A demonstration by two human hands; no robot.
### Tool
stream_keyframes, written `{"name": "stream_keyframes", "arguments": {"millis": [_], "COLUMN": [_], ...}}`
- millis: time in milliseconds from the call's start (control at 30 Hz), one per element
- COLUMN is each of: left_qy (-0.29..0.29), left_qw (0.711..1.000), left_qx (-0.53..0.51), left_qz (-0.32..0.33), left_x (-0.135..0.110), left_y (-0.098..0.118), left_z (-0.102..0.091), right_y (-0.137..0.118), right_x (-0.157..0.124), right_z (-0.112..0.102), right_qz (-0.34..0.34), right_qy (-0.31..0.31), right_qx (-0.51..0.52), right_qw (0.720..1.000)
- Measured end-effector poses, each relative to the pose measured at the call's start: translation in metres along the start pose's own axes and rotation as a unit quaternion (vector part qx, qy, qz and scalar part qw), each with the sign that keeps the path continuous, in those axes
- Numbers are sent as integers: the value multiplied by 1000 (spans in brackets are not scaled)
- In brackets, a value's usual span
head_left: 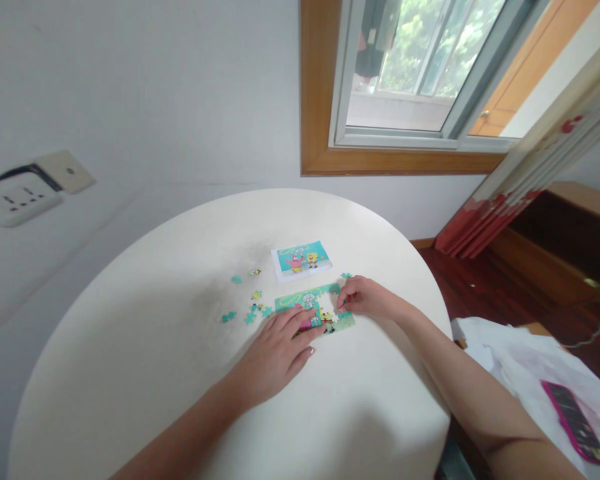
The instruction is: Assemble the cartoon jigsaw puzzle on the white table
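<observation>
A partly assembled jigsaw puzzle (pixel 287 303) with a teal cartoon picture lies on the white round table (pixel 145 373). White table shows through a gap in its right half. My left hand (pixel 280 347) rests flat across its lower left part, fingers stretched out and covering some of the picture. At the right edge of the gap, my right hand (pixel 365 298) has its fingers pinched together on a small puzzle piece, mostly hidden by the fingertips. Several loose puzzle pieces (pixel 251 317) are scattered left of the puzzle, and one teal piece (pixel 347 275) sits just above my right hand.
Behind the puzzle lies a reference picture card (pixel 303 260) with cartoon figures. A wall with a socket (pixel 20 199) and a window borders the table's far side. To the right, a phone with a pink case (pixel 575 423) lies on white cloth (pixel 495 353).
</observation>
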State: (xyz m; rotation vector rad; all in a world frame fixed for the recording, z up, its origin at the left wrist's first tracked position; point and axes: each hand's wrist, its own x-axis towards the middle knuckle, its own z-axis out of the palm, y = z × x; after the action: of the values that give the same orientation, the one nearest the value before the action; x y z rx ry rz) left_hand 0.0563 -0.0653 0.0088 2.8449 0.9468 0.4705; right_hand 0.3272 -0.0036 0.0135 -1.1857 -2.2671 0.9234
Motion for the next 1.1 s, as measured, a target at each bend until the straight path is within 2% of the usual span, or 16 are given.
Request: {"name": "stream_keyframes", "arguments": {"millis": [133,300,433,567,733,900,1100], "left_qy": [-1,-10,-6,-6,-9,-6,-7], "left_qw": [1000,1000,1000,1000,1000,1000,1000], "left_qx": [3,8,1,-6,-8,-15,-17], "left_qz": [-1,-3,1,-3,-6,-6,-7], "left_x": [0,0,0,-1,-1,-2,-2], "left_y": [0,-1,-1,-1,-1,-1,1], "left_z": [0,1,1,1,1,2,-1], "right_y": [-8,-21,-27,-27,-25,-29,-28], "right_x": [-1,-10,-18,-19,-19,-18,-16], "right_z": [-4,-20,-28,-25,-20,-22,-19], "right_qz": [15,5,-24,-49,-33,-59,-48], "right_qy": [8,29,-15,-50,-39,-20,-30], "right_qx": [-5,-30,-52,-98,-163,-153,-139], "right_qw": [1000,999,998,993,985,986,989]}}
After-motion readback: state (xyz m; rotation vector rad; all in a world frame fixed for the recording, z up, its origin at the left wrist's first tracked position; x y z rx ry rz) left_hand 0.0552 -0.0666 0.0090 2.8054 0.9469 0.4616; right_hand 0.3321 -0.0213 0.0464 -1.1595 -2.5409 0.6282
